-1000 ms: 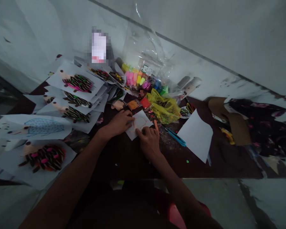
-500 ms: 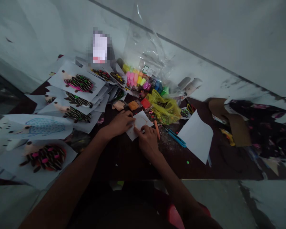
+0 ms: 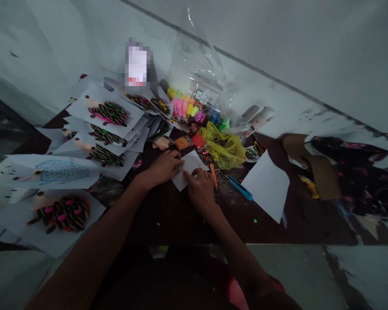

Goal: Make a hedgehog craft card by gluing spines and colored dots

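Note:
A small white sheet [image 3: 191, 160] with a faint outline drawn on it lies on the dark table, between my hands. My left hand [image 3: 167, 165] rests on its left edge, fingers bent and close together. My right hand [image 3: 200, 185] is on the lower right part of the sheet, thumb and index finger near the outline, fingers curled. Whatever may be between those fingertips is too small to make out. An orange stick [image 3: 213, 175] lies just right of my right hand, and a blue cutter [image 3: 241, 188] is beyond it.
Hedgehog pictures on paper [image 3: 107, 113] are piled at the left. Behind the sheet are a yellow plastic bag [image 3: 224, 148] and colourful clay packs [image 3: 181, 106]. A blank white paper [image 3: 267, 185], brown cardboard [image 3: 325, 176] and dark flowered cloth [image 3: 365, 176] are at the right.
My right thumb and index finger have shifted very slightly on the sheet. My left hand stays in place, and the view has moved a touch.

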A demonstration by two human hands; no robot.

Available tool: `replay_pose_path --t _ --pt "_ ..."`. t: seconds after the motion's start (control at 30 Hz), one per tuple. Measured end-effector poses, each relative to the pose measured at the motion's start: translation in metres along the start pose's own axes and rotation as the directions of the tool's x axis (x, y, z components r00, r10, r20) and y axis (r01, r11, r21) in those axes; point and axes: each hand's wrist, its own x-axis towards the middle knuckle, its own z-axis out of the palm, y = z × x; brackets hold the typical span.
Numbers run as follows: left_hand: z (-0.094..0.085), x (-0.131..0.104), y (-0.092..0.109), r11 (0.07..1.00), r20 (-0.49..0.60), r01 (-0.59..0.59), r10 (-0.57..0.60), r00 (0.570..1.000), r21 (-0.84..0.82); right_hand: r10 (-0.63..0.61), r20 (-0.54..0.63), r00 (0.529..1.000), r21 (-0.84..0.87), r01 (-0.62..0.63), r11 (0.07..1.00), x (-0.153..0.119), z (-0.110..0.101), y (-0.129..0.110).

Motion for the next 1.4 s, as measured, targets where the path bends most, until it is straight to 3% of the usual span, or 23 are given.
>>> replay_pose_path --t 0.33,0.47,0.77,1.0,1.23,1.4 --pt "0.004 -0.001 -0.005 0.999 -0.045 -0.038 0.038 0.998 0.004 -0.025 -0.017 1.000 0.071 0.026 0.997 0.003 0.002 0.005" --pt "0.005 0.000 -0.006 0.999 -0.041 -0.044 0.044 0.998 -0.002 0.015 -0.050 0.999 0.098 -0.010 0.995 0.003 0.002 0.009" --pt "0.003 0.000 -0.003 1.000 -0.029 -0.024 0.024 0.999 0.014 -0.024 -0.026 0.999 0.044 0.026 0.999 0.010 0.005 0.001" --pt "0.002 0.000 -0.002 1.000 -0.017 -0.020 0.020 1.000 -0.006 0.002 -0.085 0.996 0.133 0.010 0.991 0.004 0.007 0.010" --pt "0.004 0.000 -0.004 1.000 -0.019 -0.020 0.020 1.000 -0.003 -0.113 -0.057 0.992 0.040 0.115 0.993 -0.003 0.003 0.004" --pt "0.003 0.000 -0.005 1.000 -0.022 -0.025 0.025 0.999 -0.005 -0.107 -0.045 0.993 -0.007 0.107 0.994 -0.003 0.003 0.005"
